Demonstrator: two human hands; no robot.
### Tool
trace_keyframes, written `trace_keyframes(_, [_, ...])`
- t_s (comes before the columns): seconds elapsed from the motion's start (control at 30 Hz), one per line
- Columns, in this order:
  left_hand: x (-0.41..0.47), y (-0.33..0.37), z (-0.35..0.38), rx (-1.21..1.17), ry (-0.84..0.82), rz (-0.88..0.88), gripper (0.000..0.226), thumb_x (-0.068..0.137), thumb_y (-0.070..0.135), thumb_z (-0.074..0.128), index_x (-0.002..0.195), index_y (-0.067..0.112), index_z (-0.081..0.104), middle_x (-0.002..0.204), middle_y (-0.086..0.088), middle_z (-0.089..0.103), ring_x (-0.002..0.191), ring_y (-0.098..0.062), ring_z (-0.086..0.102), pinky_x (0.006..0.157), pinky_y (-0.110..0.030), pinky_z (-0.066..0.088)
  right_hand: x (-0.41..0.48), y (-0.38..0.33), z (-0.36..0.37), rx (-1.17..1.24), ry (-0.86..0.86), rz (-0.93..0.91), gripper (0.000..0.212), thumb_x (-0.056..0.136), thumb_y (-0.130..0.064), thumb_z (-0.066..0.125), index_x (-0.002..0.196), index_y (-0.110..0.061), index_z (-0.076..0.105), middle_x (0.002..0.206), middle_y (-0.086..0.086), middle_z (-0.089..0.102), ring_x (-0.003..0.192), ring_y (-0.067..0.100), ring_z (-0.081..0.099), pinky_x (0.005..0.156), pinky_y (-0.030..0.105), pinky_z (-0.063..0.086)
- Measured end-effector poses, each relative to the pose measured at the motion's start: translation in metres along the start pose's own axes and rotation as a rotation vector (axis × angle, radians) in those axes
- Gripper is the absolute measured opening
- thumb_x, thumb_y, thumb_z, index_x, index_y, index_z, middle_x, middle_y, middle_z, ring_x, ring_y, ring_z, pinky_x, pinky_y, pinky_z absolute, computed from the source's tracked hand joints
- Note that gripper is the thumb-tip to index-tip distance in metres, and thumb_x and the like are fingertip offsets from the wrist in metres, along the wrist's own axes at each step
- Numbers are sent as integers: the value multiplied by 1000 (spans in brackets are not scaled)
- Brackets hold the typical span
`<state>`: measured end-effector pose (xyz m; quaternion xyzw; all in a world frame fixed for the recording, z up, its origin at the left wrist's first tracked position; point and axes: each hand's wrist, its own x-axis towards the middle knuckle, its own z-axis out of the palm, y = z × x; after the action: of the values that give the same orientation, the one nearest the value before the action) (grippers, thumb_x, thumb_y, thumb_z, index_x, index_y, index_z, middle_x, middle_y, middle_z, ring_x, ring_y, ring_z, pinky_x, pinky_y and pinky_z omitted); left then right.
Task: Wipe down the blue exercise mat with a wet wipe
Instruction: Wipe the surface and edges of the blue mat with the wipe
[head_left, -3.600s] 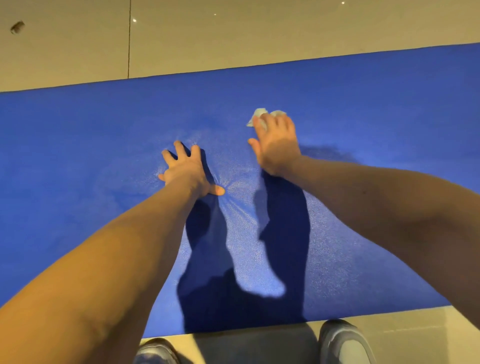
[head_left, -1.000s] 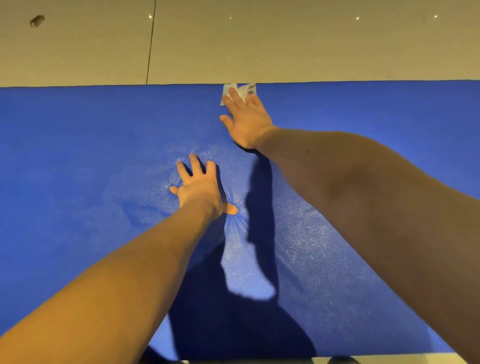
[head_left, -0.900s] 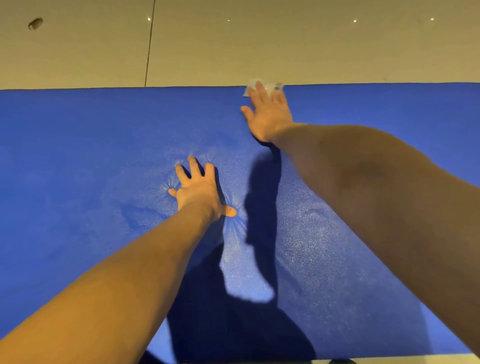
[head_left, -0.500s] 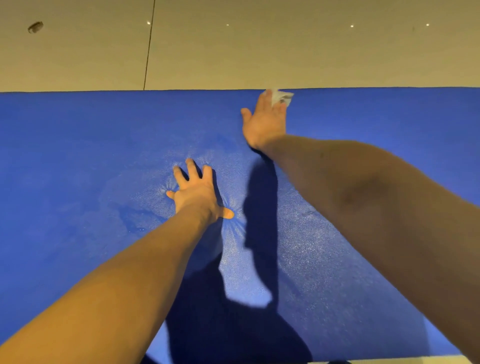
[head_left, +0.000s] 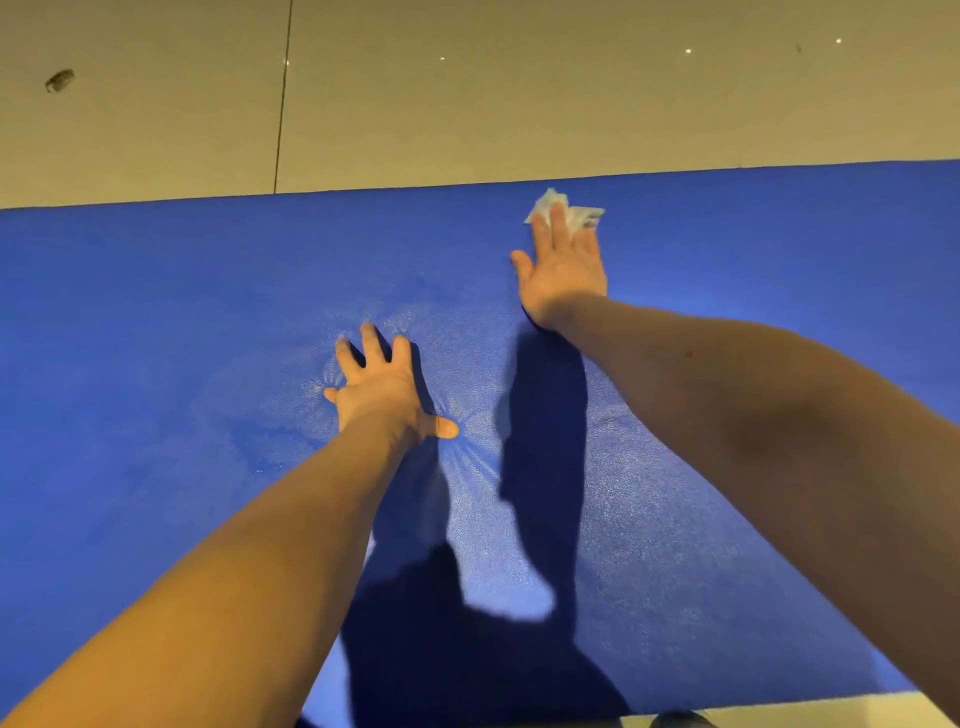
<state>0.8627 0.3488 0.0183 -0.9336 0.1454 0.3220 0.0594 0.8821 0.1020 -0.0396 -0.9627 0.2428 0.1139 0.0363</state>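
Note:
The blue exercise mat (head_left: 156, 364) lies flat across the whole width of the view on a beige floor. My left hand (head_left: 382, 387) is spread flat on the mat's middle, fingers splayed, and the foam dimples around it. My right hand (head_left: 563, 270) reaches toward the mat's far edge. Its straight fingers press a crumpled white wet wipe (head_left: 569, 213) onto the mat; most of the wipe is hidden under the fingers. Around the hands the mat surface looks lighter and shiny.
Beige tiled floor (head_left: 519, 104) runs beyond the mat's far edge, with a dark seam line and a small dark speck (head_left: 60, 81) at the far left. A strip of floor and a shoe tip (head_left: 680, 719) show at the bottom edge. Dark arm shadows fall on the mat.
My right hand has slid the wipe along the far edge to the right and slightly back toward me. My left hand stays planted in the same spot.

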Motion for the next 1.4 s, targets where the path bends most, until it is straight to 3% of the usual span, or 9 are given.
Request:
trace_keyframes(0.13, [0,1,1,-4,-2,-3,137,52,73,85,155,23,9,165,-5,-14,151,-43,-11,107,-70,36,-26,-30,-4,51,-22,77,71,103,-54,13,158,-10,3,165,17,-6,146,44,11,120,52,4])
trace_keyframes(0.33, [-1,-2,4,-34,20,7,138,51,71,87,156,25,10,165,-3,-11,152,-41,-12,107,-70,36,-106,-98,10,100,-38,-241,70,104,-51,20,159,-10,6,166,12,-2,149,39,7,123,48,2])
trace_keyframes(0.47, [-6,-7,8,-37,48,12,141,57,75,82,160,26,0,167,-2,-16,152,-38,-15,111,-68,32,-101,-79,6,103,-109,-365,66,104,-52,14,159,-17,9,167,2,0,149,36,8,123,44,6])
trace_keyframes(0.6, [-18,-14,14,-19,68,31,132,67,79,72,161,27,-5,168,-1,-17,153,-36,-15,118,-61,27,-76,-23,12,48,-17,-154,70,95,-56,11,152,-17,18,163,6,8,135,45,29,115,47,24])
trace_keyframes(0.8, [-38,-39,23,-101,53,19,114,75,68,74,161,31,9,167,6,-6,153,-34,-8,111,-59,39,-91,-9,15,-50,-100,89,72,101,-55,8,158,-12,-2,165,15,-7,148,42,12,119,50,12])
trace_keyframes(1.03, [-76,-70,54,-131,31,-149,116,74,67,77,160,34,6,164,2,-2,151,-34,-1,100,-57,48,-185,-105,33,94,-98,-329,71,103,-52,20,159,-11,6,166,12,-2,151,39,2,123,48,-4])
trace_keyframes(1.17, [-92,-79,67,-102,-25,-157,132,67,72,79,159,35,-9,166,3,-14,153,-34,-10,104,-58,46,-195,-104,28,110,-136,-410,69,104,-50,22,159,-12,6,167,6,-2,150,38,4,124,45,2])
trace_keyframes(1.3, [-95,-77,70,-96,-27,-139,135,68,71,78,160,32,-12,166,-1,-20,153,-36,-15,109,-63,40,-176,-53,18,124,20,-191,66,93,-51,36,147,-14,26,156,5,19,135,41,29,119,46,16])
trace_keyframes(1.4, [-94,-74,70,-111,-15,-141,134,68,67,81,160,31,-8,166,-3,-18,153,-38,-14,109,-67,37,-179,-20,11,220,-39,13,74,97,-51,42,154,-13,13,160,6,15,135,39,26,119,43,15])
